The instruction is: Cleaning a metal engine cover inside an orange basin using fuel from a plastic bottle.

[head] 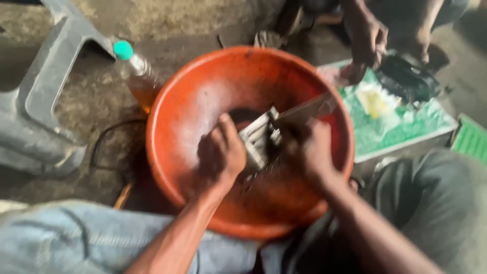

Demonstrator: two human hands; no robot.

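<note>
1. One grey plastic stool (38,96) lies tipped on the concrete floor (167,25) at the upper left, the biggest thing in view.
2. An orange round basin (172,132) sits on the floor between the person's knees, its bottom dark and wet.
3. A green-topped board (411,124) lies just beside the basin on its right, with a yellowish scrap on it.
4. A black part (406,78) rests on the far end of that board, under another person's hand (368,38), which reaches in from the top edge.
5. A metal part (258,139), grey and ribbed, is inside the basin near its middle, held between both of the person's hands.
6. The left hand (220,152) grips the metal part's left side, fingers curled shut around it.
7. The right hand (309,152) is on the part's right side; its fingers are closed on a long, flat metal piece (309,107) that slants up over the basin's rim, though blur hides the exact grip.
8. A clear bottle (138,76) with amber liquid and a teal cap leans against the basin's upper-left rim.
</note>
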